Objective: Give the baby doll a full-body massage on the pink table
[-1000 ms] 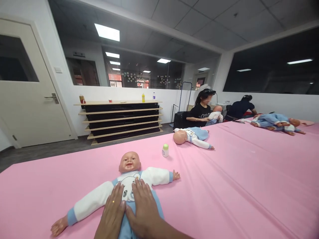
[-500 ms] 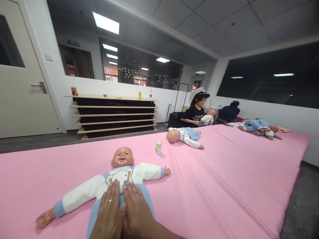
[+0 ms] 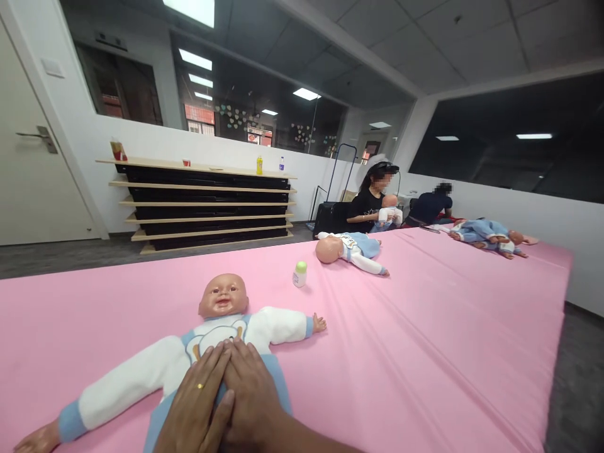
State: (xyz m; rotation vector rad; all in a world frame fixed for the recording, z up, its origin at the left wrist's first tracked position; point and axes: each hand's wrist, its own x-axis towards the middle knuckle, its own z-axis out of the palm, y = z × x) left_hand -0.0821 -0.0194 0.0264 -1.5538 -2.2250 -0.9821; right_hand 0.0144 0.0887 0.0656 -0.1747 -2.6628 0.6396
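A baby doll (image 3: 223, 296) lies on its back on the pink sheet, arms spread, in a white and blue outfit with a bear on the chest. My left hand (image 3: 195, 399), with a yellow ring on one finger, rests flat on the doll's belly, fingers stretched out. Beside it, my right hand (image 3: 252, 384) also lies flat there, fingers extended. The fingertips meet just under the bear picture. Both hands hide part of the doll's lower body. A small white bottle with a green cap (image 3: 300, 274) stands past the doll's outstretched hand.
A second doll (image 3: 352, 250) lies farther back on the pink-covered table (image 3: 425, 333), and more dolls (image 3: 486, 234) lie at the far right. A person (image 3: 370, 201) sits holding a doll beyond the table; another person (image 3: 430, 204) bends over nearby. Stacked boards (image 3: 202, 201) stand by the wall.
My fingertips have come together, closing the gap between my hands on the doll's belly. The view has shifted slightly. The far person's held doll is now more upright.
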